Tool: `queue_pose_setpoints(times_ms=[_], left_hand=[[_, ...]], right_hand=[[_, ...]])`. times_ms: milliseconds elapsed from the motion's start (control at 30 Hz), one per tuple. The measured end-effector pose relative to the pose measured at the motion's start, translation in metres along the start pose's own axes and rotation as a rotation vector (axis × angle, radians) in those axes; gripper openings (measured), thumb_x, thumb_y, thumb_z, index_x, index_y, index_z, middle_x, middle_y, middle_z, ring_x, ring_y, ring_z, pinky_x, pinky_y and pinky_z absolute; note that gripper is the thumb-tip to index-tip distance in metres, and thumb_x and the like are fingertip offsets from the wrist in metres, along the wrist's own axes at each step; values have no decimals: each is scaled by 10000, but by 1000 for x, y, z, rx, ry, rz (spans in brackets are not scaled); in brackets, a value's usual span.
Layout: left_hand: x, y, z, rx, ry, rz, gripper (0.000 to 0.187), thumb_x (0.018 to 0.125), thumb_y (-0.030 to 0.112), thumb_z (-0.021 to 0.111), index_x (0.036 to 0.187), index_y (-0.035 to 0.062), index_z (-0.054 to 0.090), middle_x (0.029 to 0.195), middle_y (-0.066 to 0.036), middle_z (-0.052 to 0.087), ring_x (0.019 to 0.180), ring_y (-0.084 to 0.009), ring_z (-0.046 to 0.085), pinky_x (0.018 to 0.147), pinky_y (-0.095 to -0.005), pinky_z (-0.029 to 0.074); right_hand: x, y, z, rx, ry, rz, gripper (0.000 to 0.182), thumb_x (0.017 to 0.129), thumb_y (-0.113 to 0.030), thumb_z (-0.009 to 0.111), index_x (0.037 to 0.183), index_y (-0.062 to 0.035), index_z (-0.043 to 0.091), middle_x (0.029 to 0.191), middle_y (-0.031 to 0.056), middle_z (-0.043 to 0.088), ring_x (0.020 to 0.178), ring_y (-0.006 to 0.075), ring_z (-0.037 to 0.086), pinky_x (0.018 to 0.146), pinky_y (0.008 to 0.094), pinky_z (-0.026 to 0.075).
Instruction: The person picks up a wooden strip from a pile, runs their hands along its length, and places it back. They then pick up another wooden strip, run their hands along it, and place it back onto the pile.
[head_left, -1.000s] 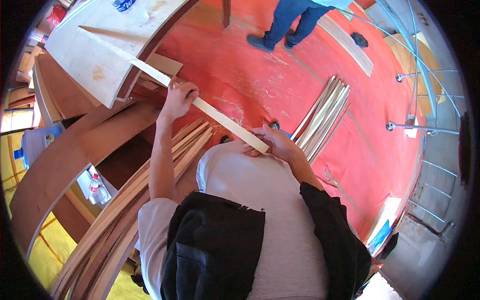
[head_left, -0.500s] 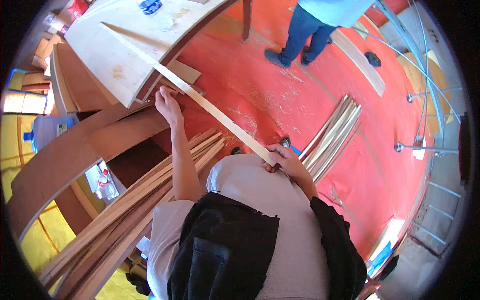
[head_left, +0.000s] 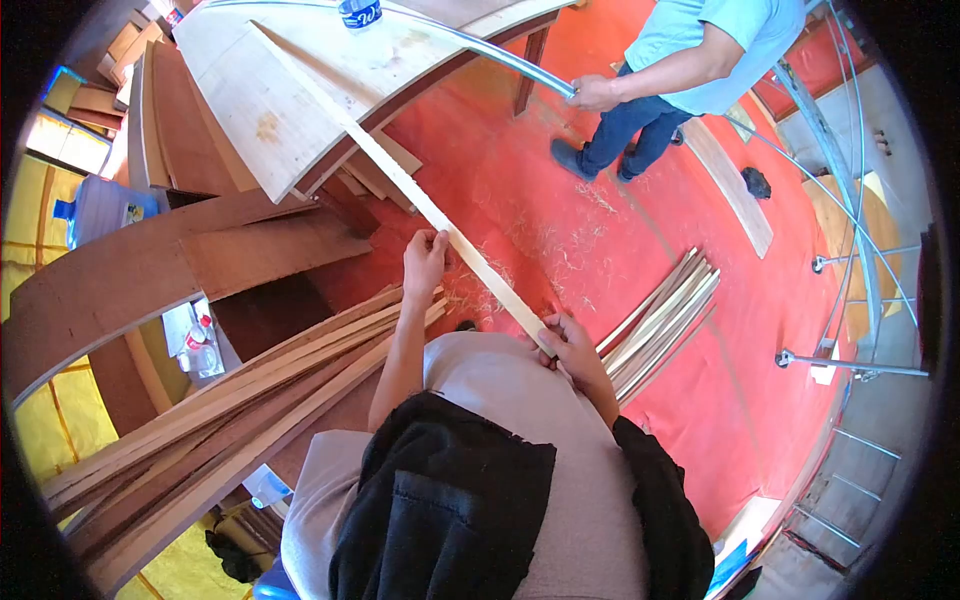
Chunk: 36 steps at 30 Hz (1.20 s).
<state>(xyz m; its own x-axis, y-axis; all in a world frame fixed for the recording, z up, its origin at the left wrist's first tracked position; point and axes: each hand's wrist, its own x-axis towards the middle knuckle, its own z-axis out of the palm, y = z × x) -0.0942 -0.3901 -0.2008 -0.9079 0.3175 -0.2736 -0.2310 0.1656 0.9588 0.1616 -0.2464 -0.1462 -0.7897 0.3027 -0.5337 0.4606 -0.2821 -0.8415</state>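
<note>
A long, pale wooden strip (head_left: 480,268) slants from the table down to my waist, its far end over the tabletop. My right hand (head_left: 572,350) is closed around the near end, thumb on top. Partway along, my left hand (head_left: 425,265) pinches the strip's left edge between thumb and fingers. To the left of my body lies a bundle of long wooden strips (head_left: 250,400). Another bundle of thin strips (head_left: 665,320) lies on the red floor covering to the right.
A co-worker's hand (head_left: 597,93) grips a long, thin, shiny strip (head_left: 500,55) crossing the table (head_left: 235,100). Curved brown boards (head_left: 100,275) stand at left, near a blue water jug (head_left: 105,212). A plank (head_left: 728,185) lies on the floor (head_left: 720,400).
My left hand has moved back along the wooden strip, away from the table edge and closer to my right hand. The co-worker's arm and the shiny strip have come into view.
</note>
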Motion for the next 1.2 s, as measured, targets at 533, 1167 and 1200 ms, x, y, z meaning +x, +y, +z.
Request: queue_pose_setpoints(times_ms=[533, 1167, 1200], left_hand=[[11, -19, -9, -514, 14, -123, 208, 932, 178, 535, 740, 97, 528, 617, 3, 468, 524, -119, 463, 475, -260, 385], [102, -32, -11, -919, 55, -148, 373, 1048, 305, 403, 1250, 1, 481, 1148, -136, 593, 975, -259, 629, 924, -484, 498], [108, -27, -10, -980, 21, -126, 365, 1051, 289, 391, 1254, -4, 471, 1148, -139, 592, 977, -262, 628, 918, -476, 507]], right_hand=[[1, 6, 11, -164, 84, -63, 237, 977, -159, 546, 1137, 15, 542, 855, 86, 645, 651, 105, 573, 578, 262, 457], [-40, 19, -39, -217, -49, -4, 254, 917, -106, 627, 1115, 13, 522, 835, 53, 630, 707, 119, 599, 605, 245, 459], [-47, 22, -53, -220, -94, 31, 249, 910, -99, 636, 1102, 9, 521, 837, 57, 634, 715, 123, 606, 614, 253, 465]])
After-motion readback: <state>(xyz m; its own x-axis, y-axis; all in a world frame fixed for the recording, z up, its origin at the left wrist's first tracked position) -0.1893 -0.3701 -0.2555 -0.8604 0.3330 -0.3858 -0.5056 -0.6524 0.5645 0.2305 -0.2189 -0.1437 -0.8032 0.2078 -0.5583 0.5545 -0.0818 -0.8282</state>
